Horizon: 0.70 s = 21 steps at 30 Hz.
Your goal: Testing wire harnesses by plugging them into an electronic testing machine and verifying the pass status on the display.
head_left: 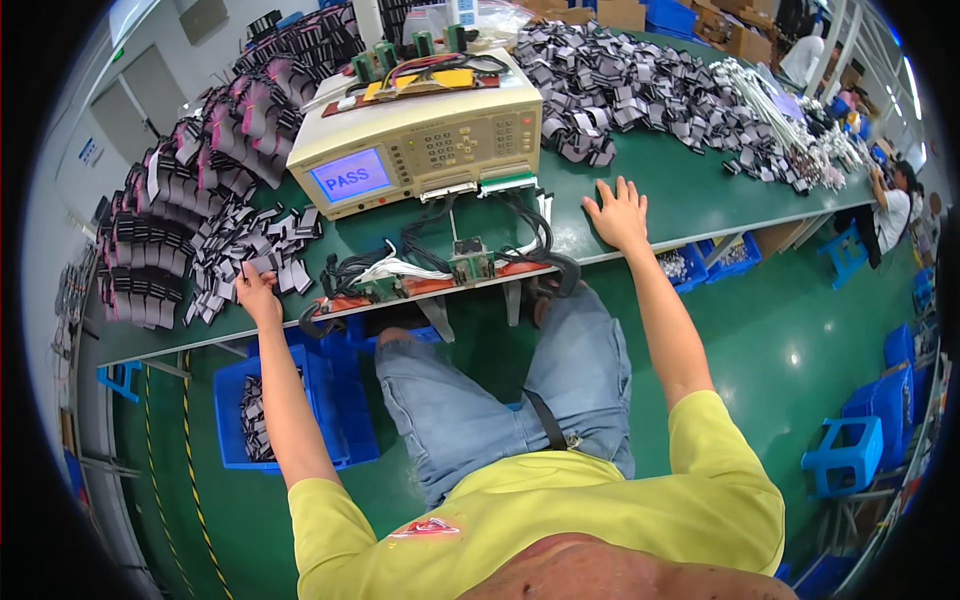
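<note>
At the left of the green table, my left hand (258, 296) is closed on a short grey flat ribbon cable (262, 265) with dark ends, at the edge of a loose heap of similar cables (222, 240). My right hand (620, 214) lies flat on the table (575, 220) with its fingers spread and nothing in it. Between my hands stands a beige cable tester (420, 135) with a lit screen (350, 177). Black and white wires run from its front to a fixture with small green circuit boards (472, 262) at the table's front edge.
Bundled ribbon cables (145, 245) are stacked at the far left. A large heap of cables (620, 85) covers the back right, beside white wire bundles (765, 100). Beneath the table are a blue bin (228, 415) and smaller blue trays (738, 268). A blue stool (845, 455) stands right; another person (890, 210) sits beyond.
</note>
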### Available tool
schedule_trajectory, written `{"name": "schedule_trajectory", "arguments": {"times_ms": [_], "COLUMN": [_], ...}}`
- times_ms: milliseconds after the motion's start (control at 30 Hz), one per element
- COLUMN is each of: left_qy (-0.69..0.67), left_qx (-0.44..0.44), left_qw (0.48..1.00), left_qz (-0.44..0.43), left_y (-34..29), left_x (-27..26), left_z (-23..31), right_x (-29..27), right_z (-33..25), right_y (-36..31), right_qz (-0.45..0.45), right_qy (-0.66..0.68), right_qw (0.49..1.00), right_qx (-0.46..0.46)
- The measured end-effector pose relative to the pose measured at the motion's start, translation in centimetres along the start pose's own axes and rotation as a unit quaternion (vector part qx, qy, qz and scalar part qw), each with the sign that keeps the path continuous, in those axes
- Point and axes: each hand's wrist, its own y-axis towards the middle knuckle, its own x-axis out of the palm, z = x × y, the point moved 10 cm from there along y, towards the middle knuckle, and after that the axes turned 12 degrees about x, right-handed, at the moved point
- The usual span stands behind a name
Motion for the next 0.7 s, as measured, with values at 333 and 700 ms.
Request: {"name": "schedule_trajectory", "arguments": {"times_ms": [333,700], "left_qy": [0.019,-0.224], "left_qx": [-0.024,-0.118], "left_qw": [0.999,0.967], "left_qz": [-0.021,0.01], "left_y": [-0.4,-0.5], "left_x": [0.9,-2.0], "left_z": [1.5,1.8], "right_x": [-0.8,-0.8], "right_z": [0.2,-0.7], "right_y": [-0.6,-0.5], "right_qz": [0.036,0.076], "right_qy": [0.002,-0.003], "right_qw": [0.999,0.995], "right_qx": [-0.007,-0.061]}}
